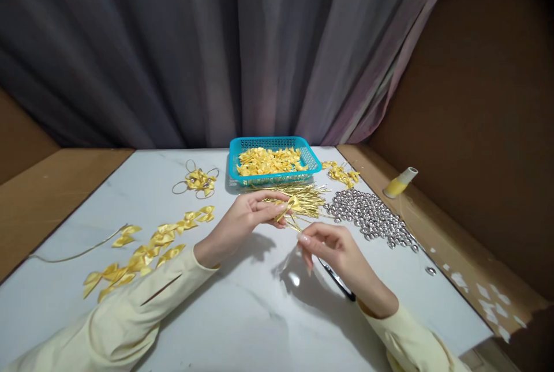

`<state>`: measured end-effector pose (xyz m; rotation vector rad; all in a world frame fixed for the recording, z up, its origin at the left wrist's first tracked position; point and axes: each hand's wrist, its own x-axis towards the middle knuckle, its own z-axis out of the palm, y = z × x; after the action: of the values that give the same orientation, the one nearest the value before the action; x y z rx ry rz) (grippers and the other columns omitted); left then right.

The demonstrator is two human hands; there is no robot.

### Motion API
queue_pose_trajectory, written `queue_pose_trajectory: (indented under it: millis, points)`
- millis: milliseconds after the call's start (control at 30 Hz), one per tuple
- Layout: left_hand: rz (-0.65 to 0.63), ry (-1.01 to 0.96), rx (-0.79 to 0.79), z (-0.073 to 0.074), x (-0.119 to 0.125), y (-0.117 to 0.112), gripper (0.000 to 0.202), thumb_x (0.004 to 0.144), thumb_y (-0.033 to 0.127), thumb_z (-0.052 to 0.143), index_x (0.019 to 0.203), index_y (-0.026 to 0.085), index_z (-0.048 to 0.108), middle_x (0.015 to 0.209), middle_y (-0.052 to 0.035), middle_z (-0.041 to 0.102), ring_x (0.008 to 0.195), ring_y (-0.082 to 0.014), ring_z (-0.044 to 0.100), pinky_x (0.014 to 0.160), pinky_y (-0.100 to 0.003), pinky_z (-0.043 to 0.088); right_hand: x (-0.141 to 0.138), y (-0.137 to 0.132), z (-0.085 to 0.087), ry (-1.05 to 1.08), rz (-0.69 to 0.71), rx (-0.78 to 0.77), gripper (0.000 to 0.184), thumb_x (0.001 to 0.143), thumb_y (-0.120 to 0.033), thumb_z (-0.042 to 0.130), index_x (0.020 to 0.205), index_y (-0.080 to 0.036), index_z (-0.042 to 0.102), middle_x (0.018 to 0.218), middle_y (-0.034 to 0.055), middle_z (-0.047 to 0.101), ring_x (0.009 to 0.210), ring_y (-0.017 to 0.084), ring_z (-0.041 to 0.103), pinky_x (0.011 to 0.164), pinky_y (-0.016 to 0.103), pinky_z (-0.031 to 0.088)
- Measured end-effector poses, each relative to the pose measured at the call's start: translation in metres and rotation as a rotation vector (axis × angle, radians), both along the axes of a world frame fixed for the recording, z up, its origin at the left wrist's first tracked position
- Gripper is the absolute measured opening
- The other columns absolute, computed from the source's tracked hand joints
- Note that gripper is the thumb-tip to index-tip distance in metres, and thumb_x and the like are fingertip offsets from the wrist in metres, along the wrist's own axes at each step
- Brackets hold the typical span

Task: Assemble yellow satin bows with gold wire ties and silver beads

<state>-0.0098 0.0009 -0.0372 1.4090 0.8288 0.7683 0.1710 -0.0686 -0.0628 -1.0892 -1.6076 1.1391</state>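
Note:
Pinched in the fingertips of my left hand [255, 210] is a yellow ribbon bow [294, 203]. Thin gold strands [293, 222] run from the bow down toward my right hand [326, 245], whose thumb and forefinger close on their ends. Behind the bow lies a bundle of gold ties [311, 199], partly covered by my left hand. Under my right hand, a slim tool with a dark handle [340, 282] rests on the table, its front end hidden, so its kind is unclear.
A blue basket [274, 179] of yellow bows stands at the back. Loose bows [145, 256] lie at left, near bows with gold loops [201, 180]. Silver beads [372, 216] spread at right, before more bows [344, 176]. A yellow-and-white tube [400, 183] stands on the right ledge.

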Motion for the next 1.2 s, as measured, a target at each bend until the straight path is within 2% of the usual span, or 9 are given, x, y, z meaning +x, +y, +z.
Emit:
queue_pose_trajectory:
  millis: [67,133,267,400,567,667,767,967,1200]
  points:
    - [0.025,0.022,0.03,-0.001,0.001,-0.001,0.027,0.078,0.033,0.063,0.101,0.018,0.061,0.072,-0.0001,0.067,0.068,-0.0109,0.062,0.069,-0.022,0.048,-0.004,-0.003,0.001,0.081,0.152,-0.11,0.025,0.087,-0.035,0.049,0.074,-0.017,0.06,0.05,-0.0021,0.059,0.05,0.012,0.055,0.061,0.028,0.046]
    - [0.053,0.046,0.072,-0.002,0.002,-0.002,0.027,0.078,0.033,0.063,0.1,0.018,0.062,0.07,0.0008,0.066,0.068,-0.011,0.061,0.067,-0.021,0.047,-0.008,-0.006,0.002,0.05,0.17,-0.037,0.026,0.087,-0.032,0.05,0.07,-0.018,0.061,0.054,-0.0003,0.063,0.061,0.014,0.059,0.07,0.031,0.046]
    - [0.099,0.036,0.098,-0.004,0.003,-0.002,0.025,0.079,0.033,0.062,0.1,0.02,0.063,0.074,0.0,0.068,0.07,-0.0125,0.062,0.068,-0.022,0.046,-0.01,-0.007,0.0,-0.123,-0.046,0.31,0.019,0.084,-0.024,0.055,0.069,-0.021,0.066,0.074,0.0021,0.069,0.093,0.02,0.056,0.091,0.042,0.034]
    - [0.156,-0.021,0.1,-0.007,0.002,0.0,0.025,0.079,0.032,0.062,0.099,0.019,0.064,0.078,-0.0017,0.07,0.075,-0.0145,0.063,0.071,-0.024,0.046,-0.01,-0.009,-0.003,-0.095,-0.175,0.532,0.013,0.081,-0.015,0.057,0.078,-0.021,0.068,0.104,0.005,0.065,0.108,0.024,0.052,0.094,0.045,0.033]
    - [0.225,-0.093,0.061,-0.009,0.003,0.002,0.026,0.077,0.032,0.064,0.099,0.018,0.065,0.087,-0.0047,0.07,0.08,-0.0166,0.062,0.075,-0.027,0.046,-0.017,-0.012,-0.004,0.186,-0.011,0.203,0.013,0.082,-0.017,0.056,0.08,-0.021,0.069,0.096,0.005,0.07,0.091,0.019,0.063,0.082,0.035,0.046]
    - [0.224,-0.175,-0.067,-0.008,0.004,0.003,0.025,0.076,0.028,0.066,0.098,0.017,0.065,0.091,-0.0054,0.069,0.082,-0.0161,0.061,0.079,-0.029,0.044,-0.02,-0.009,-0.009,0.344,0.055,-0.094,0.014,0.083,-0.025,0.057,0.08,-0.021,0.07,0.094,0.0051,0.071,0.091,0.02,0.064,0.08,0.034,0.047]
    - [0.183,-0.25,-0.2,-0.007,0.004,0.005,0.019,0.074,0.022,0.067,0.093,0.017,0.067,0.092,-0.0043,0.068,0.084,-0.0142,0.058,0.078,-0.025,0.041,-0.021,-0.004,-0.016,0.431,0.059,-0.222,0.017,0.083,-0.029,0.057,0.08,-0.02,0.07,0.089,0.0057,0.071,0.087,0.019,0.064,0.081,0.033,0.046]
    - [0.097,-0.239,-0.313,-0.009,0.0,0.009,0.016,0.071,0.019,0.069,0.087,0.018,0.07,0.093,-0.003,0.066,0.085,-0.0145,0.055,0.069,-0.023,0.037,-0.016,0.004,-0.017,0.436,-0.042,-0.222,0.019,0.082,-0.032,0.057,0.075,-0.017,0.067,0.072,0.0043,0.07,0.073,0.015,0.062,0.076,0.031,0.044]
    - [0.02,-0.086,-0.182,-0.008,0.0,0.004,0.014,0.071,0.027,0.069,0.079,0.016,0.071,0.078,-0.0027,0.066,0.074,-0.0146,0.052,0.068,-0.026,0.034,-0.01,0.0,-0.01,0.294,-0.197,-0.035,0.016,0.082,-0.03,0.057,0.081,-0.018,0.066,0.069,0.0032,0.068,0.056,0.011,0.057,0.053,0.023,0.042]
